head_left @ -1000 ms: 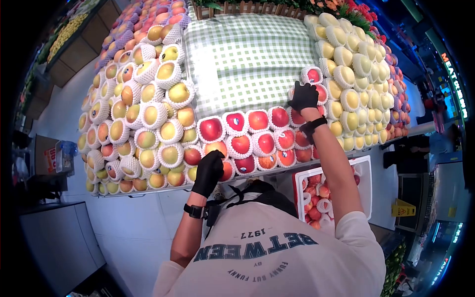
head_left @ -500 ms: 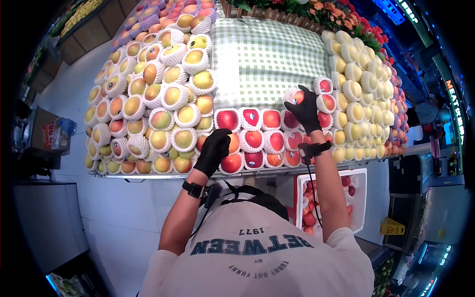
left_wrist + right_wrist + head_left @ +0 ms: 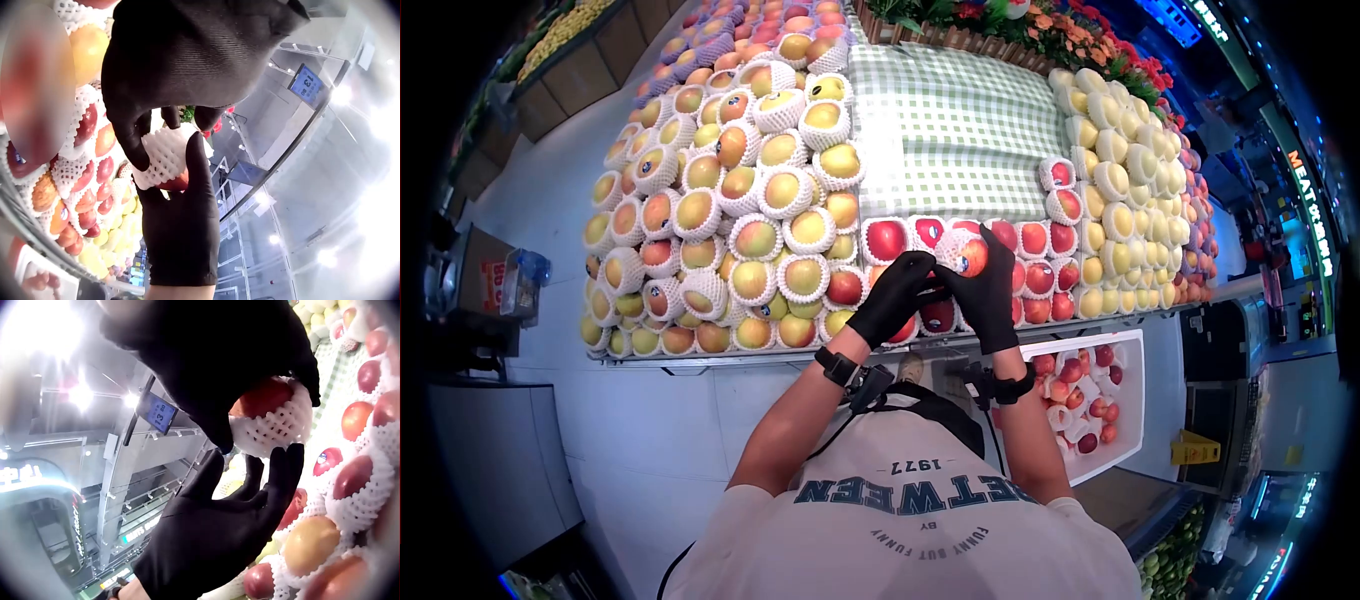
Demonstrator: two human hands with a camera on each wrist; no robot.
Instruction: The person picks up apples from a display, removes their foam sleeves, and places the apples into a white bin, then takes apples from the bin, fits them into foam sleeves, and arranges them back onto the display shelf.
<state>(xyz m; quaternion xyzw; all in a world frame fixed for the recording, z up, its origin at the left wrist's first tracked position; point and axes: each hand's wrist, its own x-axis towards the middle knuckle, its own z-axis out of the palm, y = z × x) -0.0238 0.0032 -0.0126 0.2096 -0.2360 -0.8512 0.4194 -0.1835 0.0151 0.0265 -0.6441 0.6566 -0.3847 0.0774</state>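
Observation:
A red apple [image 3: 973,257] in a white foam net [image 3: 165,156] is held between two black-gloved hands, above the front rows of netted red apples. My right hand [image 3: 988,300] grips it, the thumb lying along the net in the left wrist view. From the other side my left hand [image 3: 897,298] reaches in, its fingers bent at the net's edge. In the right wrist view the left fingertips [image 3: 294,453] are right at the underside of the net, while the right hand [image 3: 231,369] covers the apple's top.
A green-checked cloth [image 3: 960,130] lies behind the red apples. Netted yellow-red fruit [image 3: 755,240] is piled at left, pale yellow fruit [image 3: 1115,180] at right. Below the stand's right side is a white foam box [image 3: 1135,400] of apples. Flowers [image 3: 1080,45] and a low wooden fence [image 3: 960,50] edge the back.
My right hand has brought the netted apple from the right end of the display to the middle. The left hand has left the front row and moved right to meet it.

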